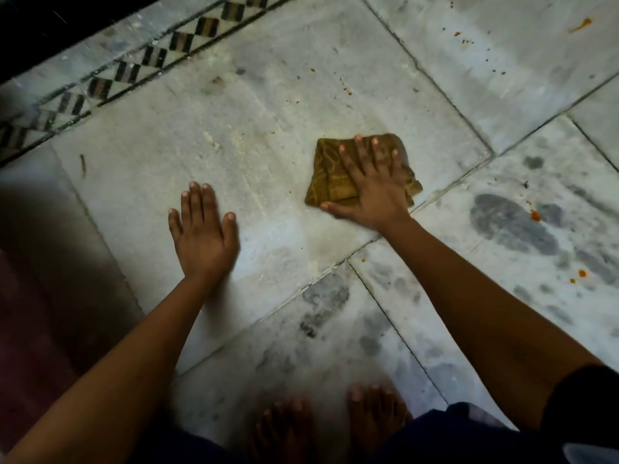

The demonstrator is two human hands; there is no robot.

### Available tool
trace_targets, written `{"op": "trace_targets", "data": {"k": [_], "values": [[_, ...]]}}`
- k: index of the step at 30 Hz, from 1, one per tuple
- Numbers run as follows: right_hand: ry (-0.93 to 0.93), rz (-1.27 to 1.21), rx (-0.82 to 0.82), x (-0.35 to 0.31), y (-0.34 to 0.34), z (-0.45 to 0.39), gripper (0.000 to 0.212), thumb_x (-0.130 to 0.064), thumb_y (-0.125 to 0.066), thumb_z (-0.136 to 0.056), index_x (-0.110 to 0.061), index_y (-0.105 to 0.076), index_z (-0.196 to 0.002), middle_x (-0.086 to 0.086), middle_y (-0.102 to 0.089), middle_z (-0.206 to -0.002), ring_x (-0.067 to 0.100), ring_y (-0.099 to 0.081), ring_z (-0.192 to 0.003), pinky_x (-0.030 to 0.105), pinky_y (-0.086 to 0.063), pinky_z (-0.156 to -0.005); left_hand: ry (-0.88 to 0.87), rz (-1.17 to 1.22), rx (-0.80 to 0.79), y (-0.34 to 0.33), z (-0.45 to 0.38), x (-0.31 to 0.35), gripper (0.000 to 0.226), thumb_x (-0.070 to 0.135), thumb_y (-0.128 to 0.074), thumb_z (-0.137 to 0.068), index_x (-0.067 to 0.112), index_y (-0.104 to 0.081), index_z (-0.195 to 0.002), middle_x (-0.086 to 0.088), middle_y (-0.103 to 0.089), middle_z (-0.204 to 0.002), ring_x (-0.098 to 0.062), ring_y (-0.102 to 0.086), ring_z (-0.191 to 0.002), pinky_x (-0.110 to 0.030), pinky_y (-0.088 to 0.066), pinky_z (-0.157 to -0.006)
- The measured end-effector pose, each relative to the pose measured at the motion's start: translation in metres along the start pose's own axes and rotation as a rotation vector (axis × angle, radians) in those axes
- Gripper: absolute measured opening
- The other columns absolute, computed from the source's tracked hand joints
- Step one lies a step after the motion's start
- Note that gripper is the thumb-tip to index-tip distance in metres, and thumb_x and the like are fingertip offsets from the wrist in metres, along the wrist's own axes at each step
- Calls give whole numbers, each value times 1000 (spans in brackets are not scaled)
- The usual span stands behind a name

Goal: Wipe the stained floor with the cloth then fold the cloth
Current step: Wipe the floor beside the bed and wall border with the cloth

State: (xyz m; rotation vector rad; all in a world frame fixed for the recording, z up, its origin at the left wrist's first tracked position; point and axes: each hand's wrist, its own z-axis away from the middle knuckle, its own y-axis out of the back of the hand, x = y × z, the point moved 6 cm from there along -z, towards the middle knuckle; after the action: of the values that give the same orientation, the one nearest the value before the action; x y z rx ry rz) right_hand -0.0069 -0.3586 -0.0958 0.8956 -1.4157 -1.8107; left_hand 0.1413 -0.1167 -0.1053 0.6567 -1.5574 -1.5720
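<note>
While the person crouches: both palms are down
Cloth (pixel 335 175): folded, on the marble floor (pixel 268 135); under the right hand (pixel 370 187), fingers spread flat
Left hand (pixel 201 236): fingers straight, flat on floor
Stains (pixel 346 90): orange specks beyond cloth

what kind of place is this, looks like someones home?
Probably an indoor floor in a home, though only the floor shows. It is pale marble slabs with a black-and-white inlaid border strip, and bare feet stand on it. The right hand presses a brown cloth near orange stains.
</note>
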Motion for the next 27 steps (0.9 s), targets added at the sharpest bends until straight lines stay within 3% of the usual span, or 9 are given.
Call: {"op": "trace_targets", "data": {"k": [5, 9, 11, 18, 21, 24, 27], "values": [[59, -32, 24, -21, 3, -27, 83, -65, -9, -78, -22, -13, -149, 12, -6, -158, 32, -1, -145, 41, 8, -114, -4, -3, -4, 1, 0, 2, 65, 43, -18, -93, 12, -10, -150, -10, -8, -158, -24, -5, -145, -43, 2, -116], [248, -67, 70, -45, -6, 13, 70, -54, -24, -86, -16, -31, -145, 17, -26, -152, 37, -20, -141, 42, -1, -113, -4, -9, -1, 1, 0, 3, 65, 44, -18, -93, 12, -11, -150, -10, -8, -158, -24, -6, -145, -44, 1, -116], [252, -21, 129, -40, -11, 38, 66, -52, -30, -88, -16, -36, -143, 20, -31, -149, 39, -26, -138, 46, -8, -112, -2, -5, -3, 1, 0, 1, 65, 44, -18, -93, 12, -10, -150, -10, -8, -158, -24, -6, -145, -44, 1, -116], [-222, -85, 98, 20, 8, -19, 77, -61, -8, -82, -24, -13, -149, 11, -8, -157, 35, 0, -144, 52, 10, -111, -12, 6, 5, 1, 0, 2, 65, 44, -18, -94, 12, -10, -150, -10, -8, -158, -24, -6, -145, -44, 1, -115], [-68, -106, 65, -26, 4, -35, 71, -55, -23, -87, -20, -17, -149, 14, -9, -157, 42, 2, -142, 57, 12, -109, -11, 6, 9, 2, 0, 2, 65, 44, -19, -94, 12, -11, -150, -10, -9, -158, -25, -7, -145, -44, 0, -115], [210, -76, 84, -76, -11, 6, 69, -53, -27, -87, -17, -30, -145, 17, -24, -153, 45, -11, -140, 59, 4, -110, -18, 2, 12, 1, 0, 1, 65, 44, -19, -93, 12, -13, -149, -11, -11, -157, -26, -9, -145, -45, -2, -115], [230, -62, 163, -62, -18, 44, 65, -52, -30, -87, -18, -37, -142, 16, -32, -149, 43, -23, -138, 57, -4, -110, -14, -1, 20, 1, 0, 0, 65, 43, -20, -94, 11, -13, -149, -12, -12, -157, -26, -10, -145, -45, -2, -115]]}}
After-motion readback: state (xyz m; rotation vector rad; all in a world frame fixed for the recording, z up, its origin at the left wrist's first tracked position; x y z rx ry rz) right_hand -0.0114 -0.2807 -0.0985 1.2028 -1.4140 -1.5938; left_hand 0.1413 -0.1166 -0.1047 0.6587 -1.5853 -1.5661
